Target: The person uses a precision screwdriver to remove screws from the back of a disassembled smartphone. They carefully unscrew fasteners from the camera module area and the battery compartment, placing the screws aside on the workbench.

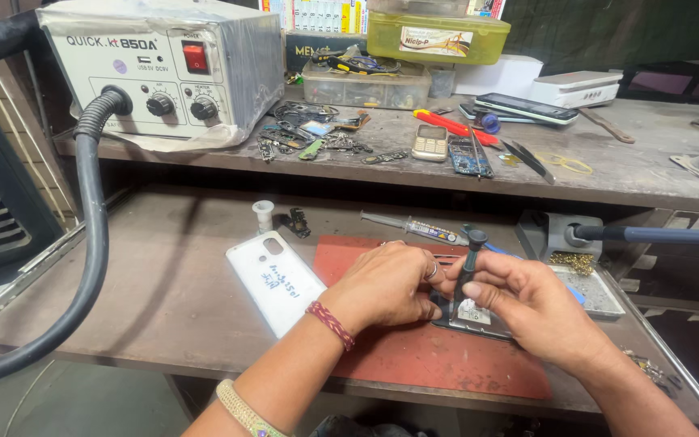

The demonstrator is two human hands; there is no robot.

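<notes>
While right hand point(527, 303) grip holds screwdriver point(469, 267), left hand point(386, 283) steadies phone point(479, 317); clear box point(366, 85) holds parts.

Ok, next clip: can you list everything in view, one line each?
Hot-air station: one, grey, upper shelf left.
Hose: one, black, hanging left.
Phone cover: one, white, lower bench.
Mat: one, red, under the work.
Syringe: one, clear, behind the mat.
Keypad phone: one, beige, upper shelf.
Lidded box: one, yellow-green, upper shelf.
Screwdriver: one, dark, held upright.
Left hand: steadies the work.
Right hand: grips the screwdriver.
</notes>
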